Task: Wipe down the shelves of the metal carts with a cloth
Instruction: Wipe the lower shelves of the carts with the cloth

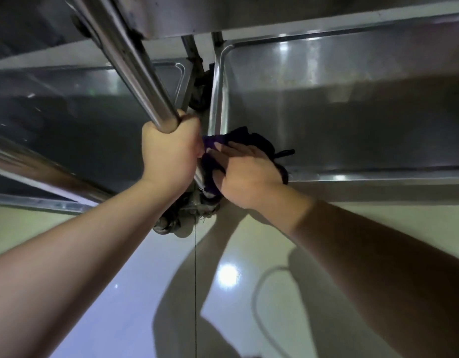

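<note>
Left hand (169, 151) grips post (125, 58); right hand (246, 174) presses cloth (238, 136).

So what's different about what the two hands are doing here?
The left hand is curled in a fist round the cart's upright metal post; the right hand lies flatter, fingers fairly straight, pressing the dark cloth at the corner of the right shelf. The left holds bare metal, the right only cloth. Both are bare and reach forward, close together.
</note>
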Available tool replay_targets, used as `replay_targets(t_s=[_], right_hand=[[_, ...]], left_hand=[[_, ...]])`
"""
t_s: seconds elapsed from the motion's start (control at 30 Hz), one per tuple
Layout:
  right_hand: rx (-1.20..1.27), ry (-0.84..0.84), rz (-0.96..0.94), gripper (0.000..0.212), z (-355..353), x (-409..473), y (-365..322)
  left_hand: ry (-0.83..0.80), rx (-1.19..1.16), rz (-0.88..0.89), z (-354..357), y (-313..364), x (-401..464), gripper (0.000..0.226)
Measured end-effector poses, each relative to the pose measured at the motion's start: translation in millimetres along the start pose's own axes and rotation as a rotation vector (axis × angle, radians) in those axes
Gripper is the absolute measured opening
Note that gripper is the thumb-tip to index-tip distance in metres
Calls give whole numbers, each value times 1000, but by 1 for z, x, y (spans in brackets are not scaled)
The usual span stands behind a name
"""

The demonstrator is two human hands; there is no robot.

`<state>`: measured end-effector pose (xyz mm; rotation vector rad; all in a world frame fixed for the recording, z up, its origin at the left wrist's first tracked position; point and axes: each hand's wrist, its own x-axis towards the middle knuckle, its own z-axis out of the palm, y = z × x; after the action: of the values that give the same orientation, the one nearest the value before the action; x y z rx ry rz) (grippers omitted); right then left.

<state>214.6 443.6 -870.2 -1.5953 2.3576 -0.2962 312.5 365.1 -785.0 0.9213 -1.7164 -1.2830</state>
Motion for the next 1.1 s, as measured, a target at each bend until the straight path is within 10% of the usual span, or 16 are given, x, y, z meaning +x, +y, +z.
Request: replay_targets(t_s=[0.23,0.5,0.7,1.1], right_hand=[[-223,179,-36,48,-15,-76,71],[-238,155,629,68,-72,-186,264],[-94,247,824,63,-67,-130,261],[-107,-47,-90,62,-20,27,50]], left_hand=[[-83,51,52,-6,-6,3,22],[-65,44,64,-6,-13,4,24],[-45,5,62,-2,-11,3,25],[-33,27,41,-1,-7,1,22]])
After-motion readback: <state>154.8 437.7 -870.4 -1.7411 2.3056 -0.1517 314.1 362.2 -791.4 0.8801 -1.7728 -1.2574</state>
